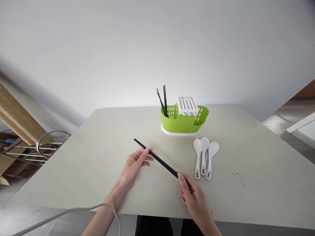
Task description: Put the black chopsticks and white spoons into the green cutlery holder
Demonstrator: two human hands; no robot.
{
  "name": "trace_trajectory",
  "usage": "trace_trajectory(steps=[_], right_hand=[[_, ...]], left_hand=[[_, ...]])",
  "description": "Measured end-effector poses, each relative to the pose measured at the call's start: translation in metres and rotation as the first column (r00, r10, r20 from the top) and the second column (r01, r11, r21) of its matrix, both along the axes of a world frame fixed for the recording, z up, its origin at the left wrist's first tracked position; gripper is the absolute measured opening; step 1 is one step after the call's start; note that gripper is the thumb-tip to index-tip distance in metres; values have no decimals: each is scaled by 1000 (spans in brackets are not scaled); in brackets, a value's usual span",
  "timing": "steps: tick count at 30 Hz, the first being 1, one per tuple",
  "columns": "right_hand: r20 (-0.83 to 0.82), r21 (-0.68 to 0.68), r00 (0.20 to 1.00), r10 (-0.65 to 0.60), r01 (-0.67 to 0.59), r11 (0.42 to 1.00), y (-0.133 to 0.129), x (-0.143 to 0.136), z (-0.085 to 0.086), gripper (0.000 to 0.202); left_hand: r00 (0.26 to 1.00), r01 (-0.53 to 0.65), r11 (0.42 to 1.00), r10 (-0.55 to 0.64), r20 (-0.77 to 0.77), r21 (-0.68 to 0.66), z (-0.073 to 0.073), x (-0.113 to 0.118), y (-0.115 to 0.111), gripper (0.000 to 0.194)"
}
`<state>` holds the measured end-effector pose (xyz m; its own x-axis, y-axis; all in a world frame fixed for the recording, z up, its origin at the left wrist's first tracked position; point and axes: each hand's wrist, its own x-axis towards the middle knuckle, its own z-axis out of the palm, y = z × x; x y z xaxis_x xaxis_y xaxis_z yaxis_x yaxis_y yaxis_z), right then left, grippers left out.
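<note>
Here are the chopsticks (162, 161), held low over the counter (118, 127), thin ends aimed at 10 o'clock. The left hand (137, 160) has a light fingertip grip, pinching them near those tips; the right hand (194, 195) has its grip closed around the thick ends. Risk one: if the left pinch loosens, the pair could splay or one roll free. Out at 3 o'clock lie the spoons (204, 155), close to the right knuckles, so a wide swing might scatter them. At 1 o'clock, the basket (182, 126) carries other sticks (165, 98) leaning up; a bump could topple those. And watch that cable (81, 208) crossing the left forearm: it might snag a quick reach!
</note>
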<state>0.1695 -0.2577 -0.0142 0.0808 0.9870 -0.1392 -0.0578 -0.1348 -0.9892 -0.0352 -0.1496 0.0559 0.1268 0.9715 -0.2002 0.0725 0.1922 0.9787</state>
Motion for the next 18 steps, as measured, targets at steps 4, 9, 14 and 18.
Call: trace_trajectory(steps=[4,9,14,18], right_hand=[[6,17,1000,20,-20,1000,0,1,0,48],[-13,29,999,47,-47,998,1,4,-3,49],[-79,50,992,94,-90,995,4,2,-3,49],[-95,87,991,96,-87,992,8,2,-1,48]], left_hand=[[998,30,1000,-30,-55,-6,11,-4,1,43],[995,57,998,-58,-84,-20,21,-2,3,43],[990,35,997,-25,-137,71,28,6,5,42],[992,-22,985,43,-122,171,42,8,26,46]])
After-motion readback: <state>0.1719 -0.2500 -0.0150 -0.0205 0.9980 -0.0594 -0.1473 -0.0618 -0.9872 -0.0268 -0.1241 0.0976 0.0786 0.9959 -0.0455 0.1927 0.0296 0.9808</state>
